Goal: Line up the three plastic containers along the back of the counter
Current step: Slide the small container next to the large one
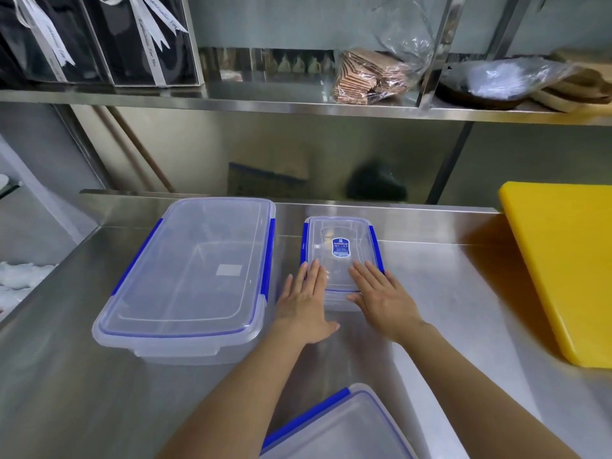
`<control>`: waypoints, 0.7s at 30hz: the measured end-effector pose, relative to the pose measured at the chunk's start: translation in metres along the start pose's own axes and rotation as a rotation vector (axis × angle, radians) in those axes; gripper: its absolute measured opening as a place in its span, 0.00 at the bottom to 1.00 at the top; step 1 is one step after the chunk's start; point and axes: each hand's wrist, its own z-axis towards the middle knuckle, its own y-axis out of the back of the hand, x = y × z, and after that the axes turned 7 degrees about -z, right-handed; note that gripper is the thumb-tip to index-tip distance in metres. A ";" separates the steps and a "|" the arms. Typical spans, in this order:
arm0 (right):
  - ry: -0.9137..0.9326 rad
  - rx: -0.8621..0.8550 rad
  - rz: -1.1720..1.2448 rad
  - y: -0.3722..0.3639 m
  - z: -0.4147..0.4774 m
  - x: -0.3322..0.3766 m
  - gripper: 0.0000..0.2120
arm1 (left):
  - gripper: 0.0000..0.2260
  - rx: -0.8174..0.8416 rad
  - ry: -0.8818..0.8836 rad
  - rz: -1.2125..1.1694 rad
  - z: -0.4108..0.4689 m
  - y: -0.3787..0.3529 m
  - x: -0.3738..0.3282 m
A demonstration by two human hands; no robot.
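Observation:
Three clear plastic containers with blue clips are on the steel counter (463, 293). The large container (195, 276) stands at the back left. To its right stands the small container (341, 246), its lid bearing a blue label. My left hand (306, 303) lies flat against its near left corner, fingers straight. My right hand (381, 296) lies flat on its near right corner. Neither hand curls around it. The third container (341, 429) sits at the front edge between my forearms, partly cut off by the frame.
A yellow cutting board (563, 270) lies on the counter at the right, reaching the back. A steel shelf (265, 104) hangs above the backsplash with black boxes (99, 41), a bag of brown packets (367, 76) and a wrapped bowl (490, 87).

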 end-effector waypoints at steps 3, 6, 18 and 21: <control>-0.034 0.038 -0.003 0.007 -0.006 0.003 0.33 | 0.41 0.093 -0.063 -0.016 -0.007 0.018 0.001; -0.105 0.000 0.058 0.024 -0.013 0.012 0.24 | 0.36 0.097 -0.040 -0.221 -0.024 0.039 -0.005; -0.256 0.046 0.593 0.057 -0.111 0.024 0.23 | 0.30 0.216 0.112 -0.579 -0.137 0.023 0.008; -0.304 0.156 0.650 0.061 -0.145 0.025 0.25 | 0.29 0.224 0.122 -0.594 -0.155 0.015 0.016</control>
